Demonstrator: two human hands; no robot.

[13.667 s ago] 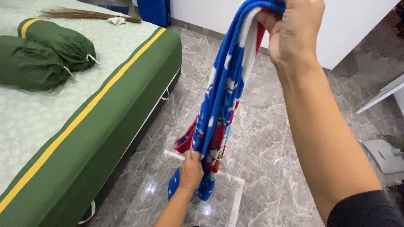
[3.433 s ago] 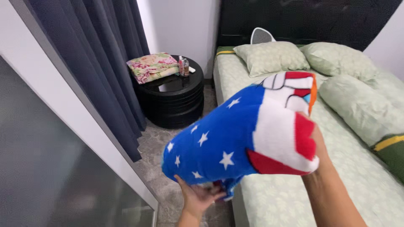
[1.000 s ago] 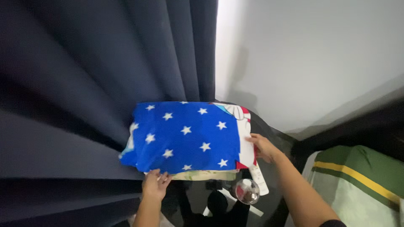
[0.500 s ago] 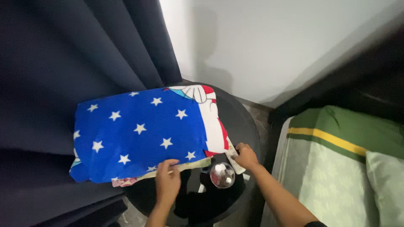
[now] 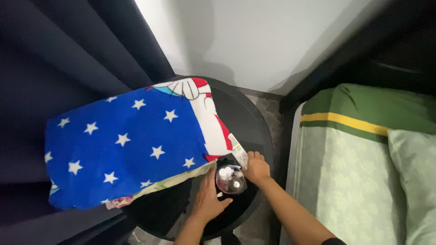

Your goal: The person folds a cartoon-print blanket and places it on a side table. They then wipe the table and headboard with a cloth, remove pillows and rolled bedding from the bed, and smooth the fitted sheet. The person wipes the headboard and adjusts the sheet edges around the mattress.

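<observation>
Hands (image 5: 231, 186) flank jar (image 5: 230, 178) at blanket (image 5: 131, 145) edge, table (image 5: 254, 131) rim near.

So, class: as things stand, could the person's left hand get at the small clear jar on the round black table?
Probably yes. The left hand lies right beside the clear jar on the black table, with nothing between them; the right hand flanks the jar's other side.

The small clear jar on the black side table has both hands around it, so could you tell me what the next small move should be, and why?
Probably slide the clear jar toward the bare part of the round black table. The left hand and right hand flank it, and the folded star blanket fills the table's left side, its edge right beside the jar.
</observation>
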